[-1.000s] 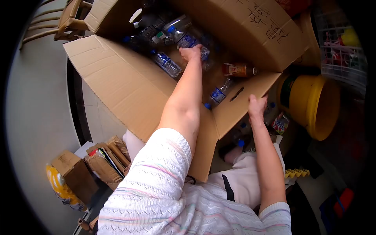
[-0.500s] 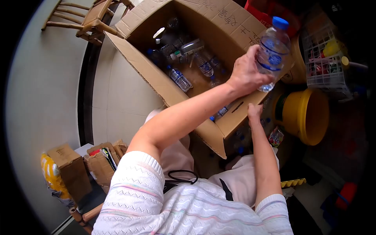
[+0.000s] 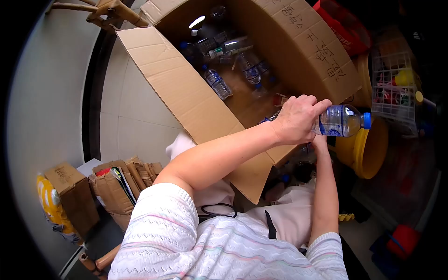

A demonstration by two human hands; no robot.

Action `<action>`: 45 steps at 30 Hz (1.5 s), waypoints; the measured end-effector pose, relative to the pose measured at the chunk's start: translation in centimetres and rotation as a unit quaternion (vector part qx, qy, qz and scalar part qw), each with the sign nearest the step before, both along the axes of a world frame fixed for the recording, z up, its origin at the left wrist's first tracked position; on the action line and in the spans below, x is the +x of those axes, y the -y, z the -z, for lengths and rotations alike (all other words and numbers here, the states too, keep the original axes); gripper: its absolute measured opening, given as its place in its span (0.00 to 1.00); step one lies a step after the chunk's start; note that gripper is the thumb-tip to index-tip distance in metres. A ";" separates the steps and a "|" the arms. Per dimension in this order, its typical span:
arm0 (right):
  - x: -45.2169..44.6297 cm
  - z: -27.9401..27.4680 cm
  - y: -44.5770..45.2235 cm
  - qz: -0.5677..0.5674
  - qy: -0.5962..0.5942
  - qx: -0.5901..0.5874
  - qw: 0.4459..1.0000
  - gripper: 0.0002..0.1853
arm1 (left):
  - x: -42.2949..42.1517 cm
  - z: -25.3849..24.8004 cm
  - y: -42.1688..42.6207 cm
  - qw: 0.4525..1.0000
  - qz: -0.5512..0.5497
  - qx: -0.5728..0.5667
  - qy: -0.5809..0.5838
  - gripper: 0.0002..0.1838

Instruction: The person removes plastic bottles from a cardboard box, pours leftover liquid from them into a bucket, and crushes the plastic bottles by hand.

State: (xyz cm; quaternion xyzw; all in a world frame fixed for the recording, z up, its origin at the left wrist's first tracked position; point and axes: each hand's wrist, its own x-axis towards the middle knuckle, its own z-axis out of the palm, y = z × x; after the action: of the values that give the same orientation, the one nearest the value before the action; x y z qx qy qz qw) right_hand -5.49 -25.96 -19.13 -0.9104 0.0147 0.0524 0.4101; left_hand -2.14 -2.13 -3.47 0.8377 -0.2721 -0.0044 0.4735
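A clear plastic bottle (image 3: 337,121) with a blue cap lies sideways in my left hand (image 3: 297,120), its cap pointing right. My left fingers wrap round its base end, above the near right corner of a large cardboard box (image 3: 182,84). Just below and partly behind that hand, my right hand (image 3: 320,143) is at the box's near right edge; its fingers are mostly hidden. Inside the box lie several empty plastic bottles (image 3: 218,84), some with blue caps and one with a green cap.
To the right, a yellow bucket (image 3: 363,148) lies on its side, with a white wire basket (image 3: 394,93) beyond it. A red bag (image 3: 343,28) sits behind the box. Folded cardboard (image 3: 114,189) stands at lower left, and a bamboo chair (image 3: 112,11) at upper left.
My left hand has lowered the bottle and tipped it from upright to sideways, cap rightward. My right hand has shifted slightly right and is now more hidden. The box sits differently in view.
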 end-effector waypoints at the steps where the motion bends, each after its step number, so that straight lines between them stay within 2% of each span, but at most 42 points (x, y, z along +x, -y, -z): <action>1: -0.2 -1.8 0.8 0.029 -0.048 -0.016 0.998 0.20 | 0.0 0.1 0.0 1.000 0.003 0.022 0.000 0.35; 3: 0.2 -10.6 0.7 0.226 -0.218 -0.026 0.949 0.12 | 0.0 0.3 -0.1 0.998 0.012 0.065 -0.001 0.35; 5: -0.6 -14.0 2.5 0.307 -0.065 0.173 0.933 0.10 | -0.2 0.4 0.1 0.995 0.021 0.102 0.010 0.35; 8: -2.4 -19.4 -0.4 0.243 -0.011 0.295 0.924 0.16 | -0.8 0.7 0.4 0.988 0.039 0.146 0.026 0.36; 12: -3.3 -18.9 -1.0 0.184 0.021 0.217 0.959 0.21 | -1.4 1.7 0.7 0.985 0.064 0.157 0.040 0.38; 18: -3.4 -19.2 -0.6 0.170 -0.009 0.158 0.973 0.16 | -1.3 1.3 0.8 0.979 0.093 0.179 0.020 0.39; 24: -2.6 -19.4 0.4 0.111 -0.033 0.202 0.973 0.09 | -0.8 0.9 0.5 0.978 0.149 0.127 -0.075 0.36; 28: -2.8 -20.7 0.6 0.066 -0.049 0.222 0.972 0.08 | -0.7 1.1 0.5 0.967 0.206 0.079 -0.129 0.35; 31: -3.5 -22.1 1.2 0.024 -0.061 0.231 0.971 0.11 | -0.7 0.2 0.1 0.934 0.268 0.016 -0.235 0.36; 34: -4.0 -24.1 2.7 -0.070 -0.101 0.242 0.963 0.18 | -1.2 0.5 0.3 0.858 0.373 -0.040 -0.352 0.39; 36: -4.2 -24.5 3.2 -0.122 -0.067 0.235 0.962 0.19 | -1.3 0.5 0.5 0.801 0.428 -0.073 -0.413 0.40; 38: -4.7 -24.5 3.4 -0.147 -0.028 0.247 0.957 0.20 | -1.3 0.5 0.3 0.776 0.452 -0.092 -0.430 0.39; 41: -5.0 -24.0 4.9 -0.102 -0.013 0.348 0.932 0.21 | -1.2 0.2 0.3 0.753 0.461 -0.119 -0.455 0.38; 42: -4.9 -22.2 6.3 -0.105 0.011 0.412 0.905 0.21 | -1.2 0.1 0.3 0.748 0.459 -0.128 -0.462 0.38; 45: -4.2 -17.6 6.7 -0.033 -0.065 0.621 0.780 0.19 | -0.5 -0.5 0.1 0.793 0.367 -0.203 -0.442 0.39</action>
State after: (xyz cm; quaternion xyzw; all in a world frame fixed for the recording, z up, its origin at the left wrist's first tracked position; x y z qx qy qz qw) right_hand -9.72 -32.64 -1.53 -0.4527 -0.0249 0.1227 0.8828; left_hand -2.60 -2.21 -3.02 0.4659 -0.3146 -0.4924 0.6645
